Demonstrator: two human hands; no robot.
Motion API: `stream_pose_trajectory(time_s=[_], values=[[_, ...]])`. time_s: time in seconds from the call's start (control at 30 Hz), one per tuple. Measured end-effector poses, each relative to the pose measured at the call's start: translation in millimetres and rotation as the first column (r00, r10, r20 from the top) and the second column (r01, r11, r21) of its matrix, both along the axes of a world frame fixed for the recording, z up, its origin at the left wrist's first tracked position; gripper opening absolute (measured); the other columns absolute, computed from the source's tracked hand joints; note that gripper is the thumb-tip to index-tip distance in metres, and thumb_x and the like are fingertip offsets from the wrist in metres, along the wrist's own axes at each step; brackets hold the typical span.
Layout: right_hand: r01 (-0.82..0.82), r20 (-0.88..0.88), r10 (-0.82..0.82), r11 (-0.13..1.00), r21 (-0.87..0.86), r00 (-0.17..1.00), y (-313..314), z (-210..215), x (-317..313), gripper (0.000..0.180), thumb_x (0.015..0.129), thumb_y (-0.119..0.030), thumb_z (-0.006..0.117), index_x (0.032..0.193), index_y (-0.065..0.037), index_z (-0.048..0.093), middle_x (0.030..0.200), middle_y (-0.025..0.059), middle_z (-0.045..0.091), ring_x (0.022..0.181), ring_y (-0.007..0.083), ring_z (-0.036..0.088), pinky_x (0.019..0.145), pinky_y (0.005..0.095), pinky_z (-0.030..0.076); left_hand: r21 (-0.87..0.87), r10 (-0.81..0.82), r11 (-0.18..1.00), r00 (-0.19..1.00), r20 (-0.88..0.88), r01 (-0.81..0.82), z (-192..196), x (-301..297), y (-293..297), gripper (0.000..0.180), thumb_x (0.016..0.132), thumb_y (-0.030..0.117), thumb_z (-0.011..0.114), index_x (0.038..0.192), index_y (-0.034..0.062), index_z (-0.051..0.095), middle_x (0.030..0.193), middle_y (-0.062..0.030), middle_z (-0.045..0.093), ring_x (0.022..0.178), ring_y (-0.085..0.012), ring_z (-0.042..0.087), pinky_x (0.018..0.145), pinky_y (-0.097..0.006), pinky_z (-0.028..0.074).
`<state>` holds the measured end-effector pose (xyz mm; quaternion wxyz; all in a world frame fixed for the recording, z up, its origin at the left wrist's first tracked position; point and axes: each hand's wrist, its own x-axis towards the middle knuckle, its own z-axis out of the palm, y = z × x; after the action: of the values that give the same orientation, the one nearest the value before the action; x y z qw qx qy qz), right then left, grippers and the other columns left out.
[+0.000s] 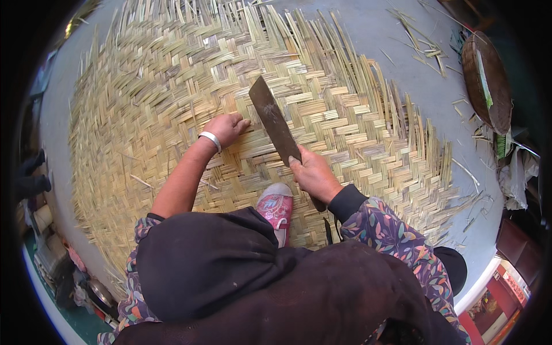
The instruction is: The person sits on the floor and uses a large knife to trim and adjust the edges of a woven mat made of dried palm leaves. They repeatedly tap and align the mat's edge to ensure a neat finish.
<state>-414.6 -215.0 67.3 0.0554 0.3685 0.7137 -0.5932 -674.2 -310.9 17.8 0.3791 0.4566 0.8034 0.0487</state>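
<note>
A large woven mat (339, 132) of pale green and tan bamboo-like strips lies beneath both hands, its loose strip ends fanning out along the far and right edges. My right hand (315, 175) is wrapped round a long, flat, dark knife (273, 121). Its broad blade points up and away to the left over the mat, and the handle end shows below my fist. To the left of the blade, my left hand (227, 129) rests low on the weave with curled fingers. Whatever lies under those fingertips is hidden. A white bracelet (211, 140) circles my left wrist.
My foot in a pink shoe (276, 207) stands on the mat close to the knife's handle. A round brown basket (486, 83) leans at the far right, with scattered strip offcuts (428, 49) on the grey floor (374, 34) nearby. Assorted household items (54, 247) line the left side.
</note>
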Motion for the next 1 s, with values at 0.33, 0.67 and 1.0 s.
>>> stream_pose_trajectory(time_s=[0.33, 0.67, 1.0], values=[[0.005, 0.025, -0.002, 0.993, -0.114, 1.000, -20.7, 6.7, -9.3, 0.037, 0.092, -0.018, 0.054, 0.119, 0.007, 0.056, 0.090, 0.0311, 0.064, 0.089, 0.0449, 0.063, 0.077, 0.0465, 0.050, -0.144, -0.024, 0.988, 0.985, 0.170, 0.049, 8.5, -14.8, 9.3, 0.035, 0.097, 0.029, 0.053, 0.091, -0.0042, 0.062, 0.073, -0.0158, 0.067, 0.065, -0.0250, 0.067, 0.066, -0.039, 0.053], [0.065, 0.027, -0.060, 0.968, -0.242, 0.998, -24.3, 4.0, -20.5, 0.033, 0.092, -0.015, 0.054, 0.119, 0.002, 0.056, 0.077, 0.0237, 0.065, 0.069, 0.0364, 0.065, 0.065, 0.0430, 0.051, -0.030, 0.025, 0.999, 0.999, 0.029, -0.025, -5.5, -0.2, 0.6, 0.035, 0.093, 0.032, 0.058, 0.093, -0.0021, 0.066, 0.077, -0.0193, 0.068, 0.072, -0.0316, 0.068, 0.070, -0.042, 0.052], [0.047, 0.109, -0.032, 0.989, -0.139, 0.993, -22.5, -16.5, -61.9, 0.032, 0.092, -0.014, 0.053, 0.119, 0.004, 0.056, 0.070, 0.0190, 0.065, 0.056, 0.0294, 0.065, 0.056, 0.0408, 0.052, 0.034, -0.016, 0.999, 0.970, -0.242, 0.025, -8.8, 21.7, -5.8, 0.029, 0.092, 0.034, 0.058, 0.092, 0.0061, 0.065, 0.083, -0.0211, 0.066, 0.080, -0.0413, 0.064, 0.073, -0.050, 0.050]])
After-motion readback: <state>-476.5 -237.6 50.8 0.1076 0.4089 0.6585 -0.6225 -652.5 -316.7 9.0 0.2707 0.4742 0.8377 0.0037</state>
